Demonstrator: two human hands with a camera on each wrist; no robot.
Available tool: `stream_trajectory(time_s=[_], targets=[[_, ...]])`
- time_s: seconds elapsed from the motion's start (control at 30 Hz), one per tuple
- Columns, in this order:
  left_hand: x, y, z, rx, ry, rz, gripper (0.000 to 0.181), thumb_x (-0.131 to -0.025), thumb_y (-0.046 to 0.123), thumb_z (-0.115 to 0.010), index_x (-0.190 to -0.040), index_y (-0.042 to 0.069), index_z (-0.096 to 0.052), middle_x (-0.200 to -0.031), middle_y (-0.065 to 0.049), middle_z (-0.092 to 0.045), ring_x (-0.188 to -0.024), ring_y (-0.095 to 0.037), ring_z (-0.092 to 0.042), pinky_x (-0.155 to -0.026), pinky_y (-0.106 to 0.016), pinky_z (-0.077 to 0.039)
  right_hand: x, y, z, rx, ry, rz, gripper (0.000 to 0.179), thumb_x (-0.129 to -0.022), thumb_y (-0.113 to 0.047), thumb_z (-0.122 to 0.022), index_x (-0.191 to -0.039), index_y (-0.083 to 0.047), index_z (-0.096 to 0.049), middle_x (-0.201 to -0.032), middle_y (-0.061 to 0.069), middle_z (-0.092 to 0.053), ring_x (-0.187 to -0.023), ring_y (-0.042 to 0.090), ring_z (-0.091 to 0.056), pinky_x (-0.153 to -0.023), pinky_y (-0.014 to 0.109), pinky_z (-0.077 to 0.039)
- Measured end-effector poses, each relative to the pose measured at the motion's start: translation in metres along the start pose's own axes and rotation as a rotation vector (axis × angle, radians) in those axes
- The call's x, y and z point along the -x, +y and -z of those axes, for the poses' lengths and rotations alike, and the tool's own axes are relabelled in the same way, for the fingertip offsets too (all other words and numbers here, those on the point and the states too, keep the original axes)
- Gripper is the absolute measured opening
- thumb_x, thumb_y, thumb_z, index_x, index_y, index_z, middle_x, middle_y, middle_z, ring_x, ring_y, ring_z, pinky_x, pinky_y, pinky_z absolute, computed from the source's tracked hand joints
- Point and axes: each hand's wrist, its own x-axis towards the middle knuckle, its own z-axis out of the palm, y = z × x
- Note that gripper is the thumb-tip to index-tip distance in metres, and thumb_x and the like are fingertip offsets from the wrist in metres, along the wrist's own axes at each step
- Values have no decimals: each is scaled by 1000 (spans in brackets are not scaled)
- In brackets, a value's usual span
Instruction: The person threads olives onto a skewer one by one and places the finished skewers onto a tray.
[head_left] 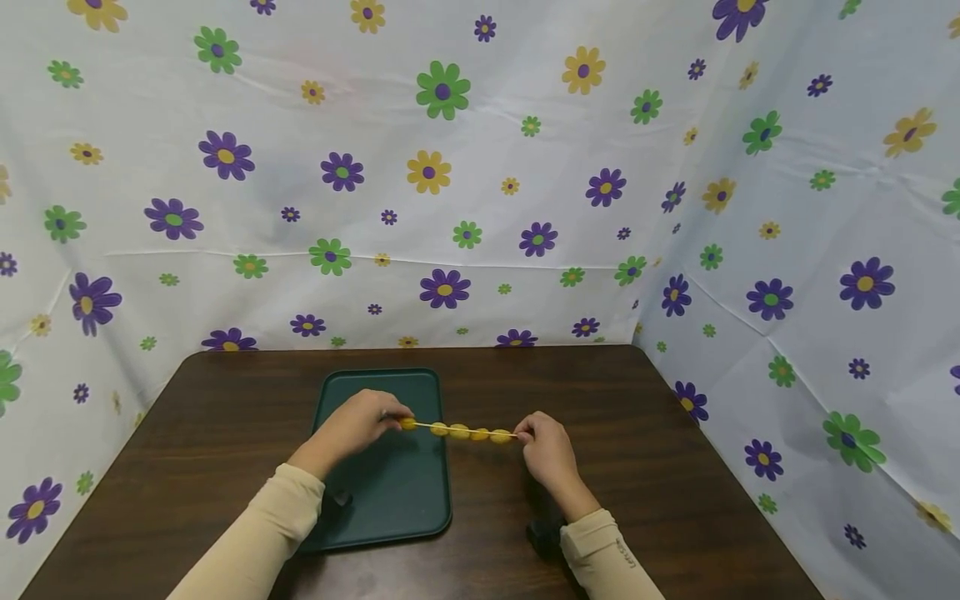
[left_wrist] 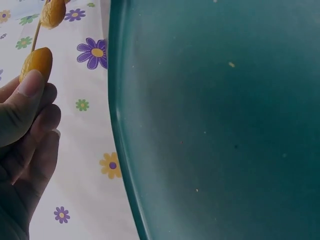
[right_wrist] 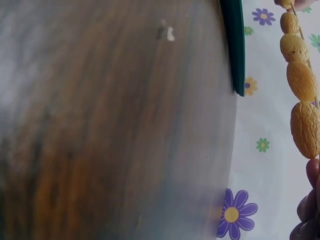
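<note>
A thin skewer strung with several wrinkled yellow oval pieces point(head_left: 459, 432) stretches nearly level between both hands, above the table and the tray's right side. My left hand point(head_left: 363, 419) pinches the leftmost yellow oval piece point(left_wrist: 40, 64) between thumb and fingers; a short stretch of bare stick separates it from the others. At the other end, my right hand point(head_left: 549, 448) pinches the stick beside the last oval piece point(right_wrist: 305, 129). In the right wrist view only some fingertips point(right_wrist: 309, 212) of that hand show at the edge. The exact kind of the yellow pieces cannot be told.
A dark green tray point(head_left: 397, 500) lies on the brown wooden table point(head_left: 622, 400), beneath my left hand and forearm. Small crumbs dot the tray. Flower-printed white sheets point(head_left: 480, 208) hang behind the table and at its sides.
</note>
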Motion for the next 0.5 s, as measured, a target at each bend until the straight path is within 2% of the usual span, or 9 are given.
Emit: stream_trajectory(time_s=[0.3,0.5], targets=[[0,6,2,13,11,-43,20,-86,1,-78,-106,6,-79,-97,-2,-75,-89,-17,-71,-77,-32,-59,-3,-5,-6,12,-7,20,18,-87,3,-75,-78,-12,-72,-82,-2,-66,-79,20,-64,-72,41,-53],[3,7,5,15,1,-44,20,-87,2,-78,-106,8,-79,-97,-1,-75,-89,-16,-70,-77,-31,-59,-4,-11,-9,50,14,57,19,-84,3,-77,-76,-13,-72,-80,-5,-65,-79,20,-65,-73,41,-53]])
